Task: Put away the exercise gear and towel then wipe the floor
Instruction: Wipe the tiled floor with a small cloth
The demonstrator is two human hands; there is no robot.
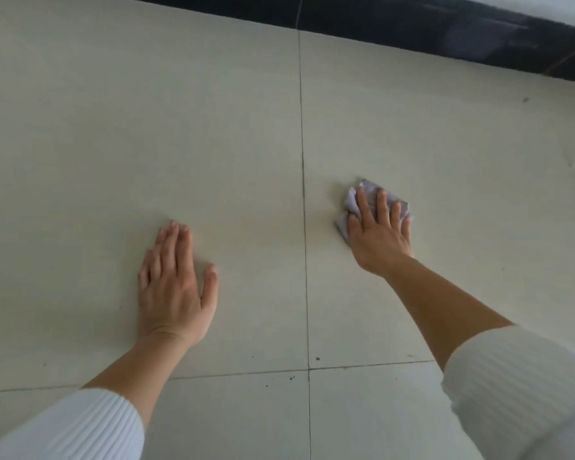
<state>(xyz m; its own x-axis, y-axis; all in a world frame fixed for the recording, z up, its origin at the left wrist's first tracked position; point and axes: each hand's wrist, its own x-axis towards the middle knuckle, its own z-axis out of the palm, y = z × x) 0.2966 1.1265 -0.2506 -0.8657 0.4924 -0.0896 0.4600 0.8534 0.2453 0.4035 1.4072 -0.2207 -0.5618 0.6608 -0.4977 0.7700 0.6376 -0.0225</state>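
Observation:
A small crumpled pale lilac cloth (351, 202) lies on the cream tiled floor (180, 127), right of a long grout line. My right hand (380, 232) presses flat on the cloth with its fingers straight and spread, covering most of it. My left hand (175, 283) rests palm down on the bare tile to the left of the grout line, fingers straight and together, holding nothing. Both forearms show white ribbed sleeves pushed up.
A black skirting band (445, 34) runs along the wall at the top right. Small dark specks (292, 378) lie near the grout crossing in front of me, and faint marks (525, 99) dot the tile at the right.

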